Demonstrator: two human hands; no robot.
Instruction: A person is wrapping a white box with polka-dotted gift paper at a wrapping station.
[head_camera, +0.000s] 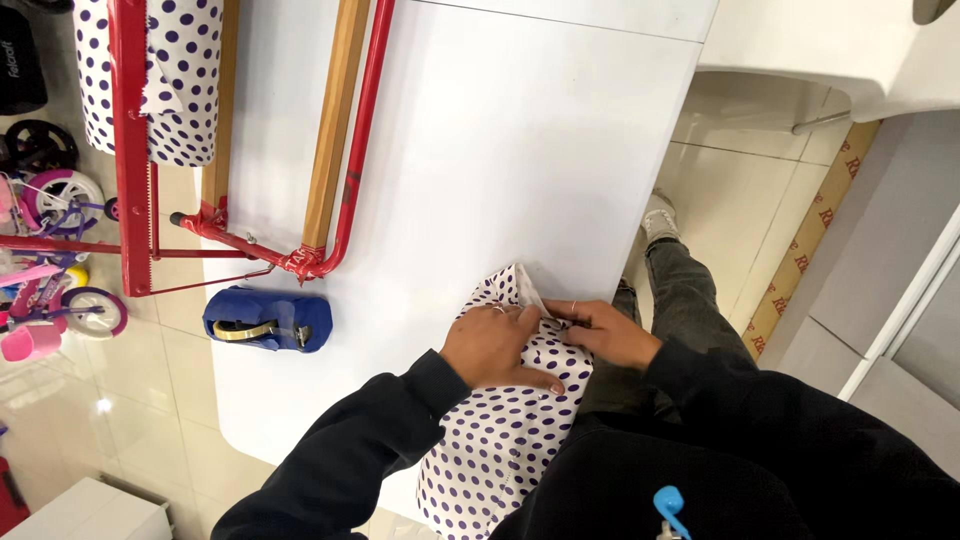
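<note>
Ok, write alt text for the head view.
Both hands, left hand and right hand, press on a white purple-dotted paper-wrapped parcel at the white table's edge. A blue tape dispenser sits to the left.

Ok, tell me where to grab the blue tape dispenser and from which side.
Take the blue tape dispenser across its middle, coming down from above. It lies free on the white table, clear of the red frame, and its long body seems narrow enough for one hand. The left hand is probably nearest.
</note>
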